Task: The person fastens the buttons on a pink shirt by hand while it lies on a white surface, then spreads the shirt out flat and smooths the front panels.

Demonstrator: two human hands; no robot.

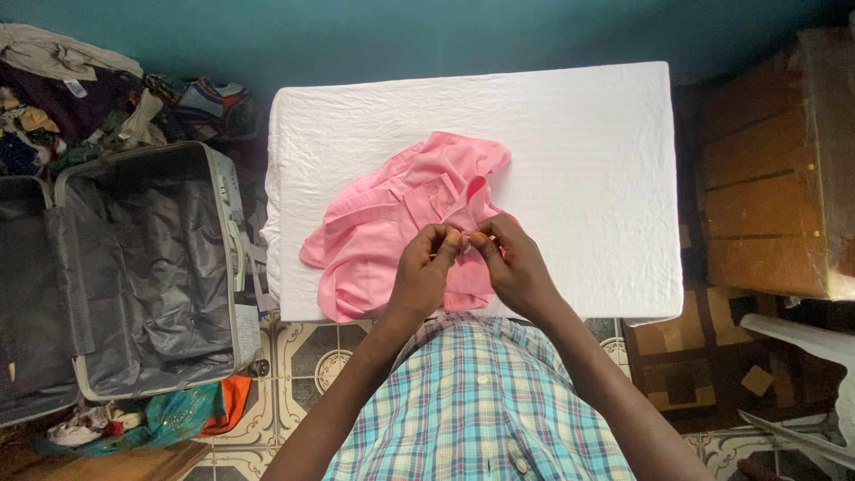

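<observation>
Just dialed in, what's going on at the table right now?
A person in a plaid shirt stands at a table covered with a white sheet. Both hands meet at the front of a crumpled pink shirt lying on it: the left hand and right hand pinch the fabric near its button strip, fingertips close together. An open grey suitcase lies on the floor to the left, empty, with a pile of clothes beyond it.
</observation>
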